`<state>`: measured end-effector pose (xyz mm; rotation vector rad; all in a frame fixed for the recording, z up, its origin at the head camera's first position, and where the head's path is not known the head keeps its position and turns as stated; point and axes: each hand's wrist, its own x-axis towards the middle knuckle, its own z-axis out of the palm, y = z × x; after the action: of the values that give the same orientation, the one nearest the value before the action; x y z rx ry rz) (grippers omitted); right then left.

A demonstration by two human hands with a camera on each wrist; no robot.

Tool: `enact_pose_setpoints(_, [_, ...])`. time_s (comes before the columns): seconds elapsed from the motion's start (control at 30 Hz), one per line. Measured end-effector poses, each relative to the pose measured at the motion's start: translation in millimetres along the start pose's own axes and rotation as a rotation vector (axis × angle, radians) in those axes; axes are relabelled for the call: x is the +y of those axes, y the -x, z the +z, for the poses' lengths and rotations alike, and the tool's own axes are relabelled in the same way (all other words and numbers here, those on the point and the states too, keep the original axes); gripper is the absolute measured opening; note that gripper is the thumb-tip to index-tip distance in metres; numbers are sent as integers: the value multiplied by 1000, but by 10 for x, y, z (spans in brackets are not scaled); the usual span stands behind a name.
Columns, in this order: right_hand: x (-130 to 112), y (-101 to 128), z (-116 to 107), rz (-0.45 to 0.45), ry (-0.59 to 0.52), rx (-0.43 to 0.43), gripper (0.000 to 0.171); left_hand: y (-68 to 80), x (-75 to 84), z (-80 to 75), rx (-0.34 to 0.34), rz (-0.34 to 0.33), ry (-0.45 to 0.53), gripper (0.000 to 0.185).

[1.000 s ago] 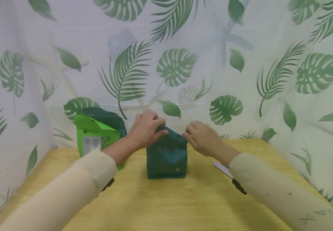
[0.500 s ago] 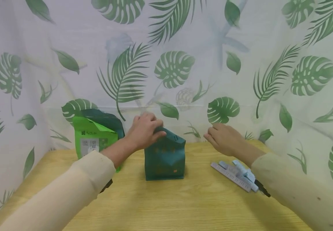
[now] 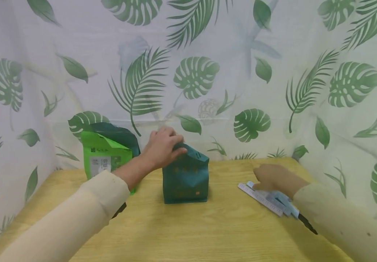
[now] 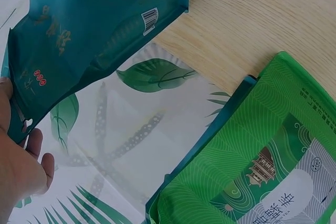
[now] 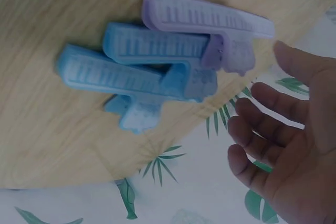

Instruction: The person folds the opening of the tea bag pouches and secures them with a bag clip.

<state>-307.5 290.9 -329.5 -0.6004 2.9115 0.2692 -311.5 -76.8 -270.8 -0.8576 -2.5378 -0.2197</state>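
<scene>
A teal tea bag (image 3: 186, 178) stands upright mid-table, its top folded and slanting. My left hand (image 3: 163, 147) grips the bag's upper left corner; in the left wrist view its fingers (image 4: 35, 142) are curled at that corner. My right hand (image 3: 275, 178) is over the far end of a small group of plastic bag clips. In the right wrist view these are one lilac clip (image 5: 205, 15) and two light blue clips, the middle one (image 5: 157, 44) and the lower one (image 5: 113, 74). There the right hand's fingers are spread beside the clips, with nothing between them.
A bright green tea bag (image 3: 106, 151) stands at the left, with a dark teal bag (image 3: 123, 134) behind it. The wooden table (image 3: 208, 233) ends at a white leaf-print cloth (image 3: 208, 43) at the back and sides.
My right hand has let go of the teal bag's right corner and moved right and down to the clips. My left hand stays on the bag.
</scene>
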Motion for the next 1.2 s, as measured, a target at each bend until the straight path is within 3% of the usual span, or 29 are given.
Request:
enact_pose_setpoints(0.17, [21, 38, 98, 36, -62, -114, 16, 5, -11, -4, 7, 1, 7, 26])
enact_pose_setpoints(0.63, [-2, 25, 43, -65, -126, -122, 16, -6, -22, -26, 14, 31, 48, 24])
enact_pose_setpoints(0.8, [-29, 6, 31, -44, -198, -138, 34, -2, -26, -17, 14, 36, 44, 25])
enact_pose_setpoints(0.9, [-46, -6, 31, -47, -188, -146, 41, 5, -24, -16, 9, 38, 44, 25])
enact_pose_setpoints(1.03, [-64, -18, 39, -52, -174, -150, 18, 14, -19, -15, 8, 42, 41, 25])
enact_pose_setpoints(1.2, [-94, 21, 21, -21, -211, -155, 25, 22, -11, -11, 18, 39, 42, 25])
